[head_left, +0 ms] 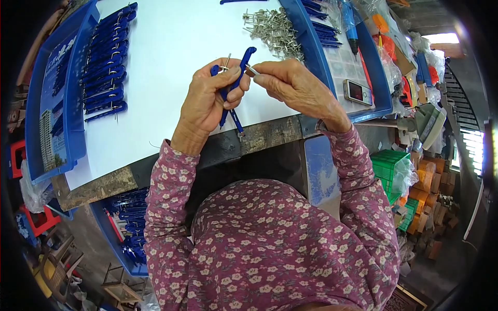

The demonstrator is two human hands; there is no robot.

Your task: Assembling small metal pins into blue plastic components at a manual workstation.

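Head camera looked down on two bare hands meeting above a white sheet (171, 62) on the desk (270, 132). The left hand (210, 96) had its fingers (234, 93) wrapped tight around a blue plastic compass (236, 78), thumb pressed along one leg, with the hinge end rising above the knuckles and both legs pointing down past the palm toward the desk edge. A small metal piece stuck up at the top of that grip, just beside the index finger. The right hand (293, 85) had its thumb and forefinger pinched together on a small metal pin (251, 69), whose tip touched the compass near the hinge. Both hands hovered above the sheet, not resting on it.

Beyond the right hand, a loose pile of metal pins (275, 31) lay on the white sheet, near a blue tray rim (311, 46). To the left, well apart from the hands, a row of finished blue compasses (106, 62) lay stacked side by side along the sheet's edge, inside a blue tray (78, 129). To the right, past the rim, a small phone (358, 92) lay flat, with a blue tool (350, 23) further back. Below the desk on the left, a blue bin (127, 228) held more blue parts. Floral sleeves (166, 207) covered both forearms.
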